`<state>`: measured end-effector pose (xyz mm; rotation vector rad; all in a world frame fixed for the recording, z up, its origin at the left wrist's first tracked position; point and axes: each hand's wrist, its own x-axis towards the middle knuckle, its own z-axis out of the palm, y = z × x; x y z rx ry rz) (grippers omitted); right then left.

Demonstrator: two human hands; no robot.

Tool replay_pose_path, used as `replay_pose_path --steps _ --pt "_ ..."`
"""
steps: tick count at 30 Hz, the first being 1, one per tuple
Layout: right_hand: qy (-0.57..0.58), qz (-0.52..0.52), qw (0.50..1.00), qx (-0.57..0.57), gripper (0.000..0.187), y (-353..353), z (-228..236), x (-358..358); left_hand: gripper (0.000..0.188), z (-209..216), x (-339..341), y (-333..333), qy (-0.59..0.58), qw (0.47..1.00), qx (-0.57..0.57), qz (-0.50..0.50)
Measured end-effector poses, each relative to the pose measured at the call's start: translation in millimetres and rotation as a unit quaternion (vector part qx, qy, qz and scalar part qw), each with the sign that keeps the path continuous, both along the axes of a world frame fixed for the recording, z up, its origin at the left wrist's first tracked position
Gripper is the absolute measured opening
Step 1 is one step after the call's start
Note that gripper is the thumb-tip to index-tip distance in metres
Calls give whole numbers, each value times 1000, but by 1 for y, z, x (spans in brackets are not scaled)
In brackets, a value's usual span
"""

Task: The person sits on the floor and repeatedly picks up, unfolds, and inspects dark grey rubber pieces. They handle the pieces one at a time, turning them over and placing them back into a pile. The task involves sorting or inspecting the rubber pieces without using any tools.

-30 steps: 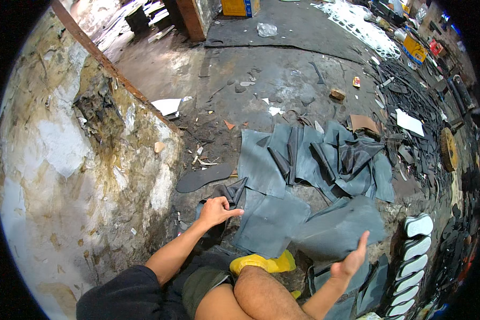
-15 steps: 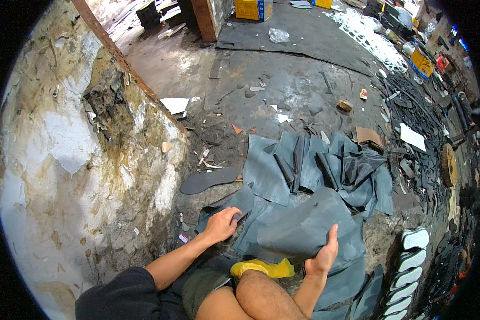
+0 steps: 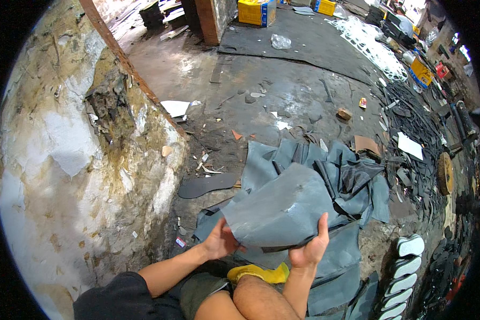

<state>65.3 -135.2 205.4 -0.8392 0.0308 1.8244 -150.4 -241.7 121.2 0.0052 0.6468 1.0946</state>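
A grey-blue flexible sheet (image 3: 280, 208), rubbery in look, is raised in front of me and bends across its middle. My left hand (image 3: 221, 242) grips its near left corner, with the fingers partly hidden under the edge. At the near right edge my right hand (image 3: 310, 246) is closed on the sheet, the thumb pointing up along it. Behind and beneath lies a crumpled heap of similar sheets (image 3: 261, 156), dark on some folded faces. More flat sheets (image 3: 336, 288) are spread to the right of my knee.
A dark sole-shaped piece (image 3: 208, 185) lies left of the heap, near a peeling wall (image 3: 69, 138). A row of pale soles (image 3: 402, 282) stands at right. Dark scrap strips (image 3: 410, 120) pile beyond. A yellow cloth (image 3: 266, 273) is by my knee.
The sheet has been lifted and shifted left. My left hand has moved toward me and taken hold of its left corner. My right hand has come slightly left, still holding it.
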Motion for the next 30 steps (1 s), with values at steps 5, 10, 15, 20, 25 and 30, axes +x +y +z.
replay_pose_path --steps 5,10,15,20,25,30 --pt "-10 21 1000 -8 51 6 -23 -1 65 61 12 32 -169 983 6 73" --pt "-196 88 973 83 59 18 -38 2 54 74 4 99 183 979 19 90" --pt "-221 60 973 30 69 2 -48 44 39 61 -75 157 158 971 108 145" --pt "-264 25 963 -45 60 -30 -73 90 42 -55 -153 136 208 947 72 233" --pt "-345 1 933 -99 52 -48 -96 131 52 -162 -170 114 154 882 -271 353" --pt "-528 17 845 -80 43 -30 -114 132 58 -132 -79 107 560 743 -111 349"
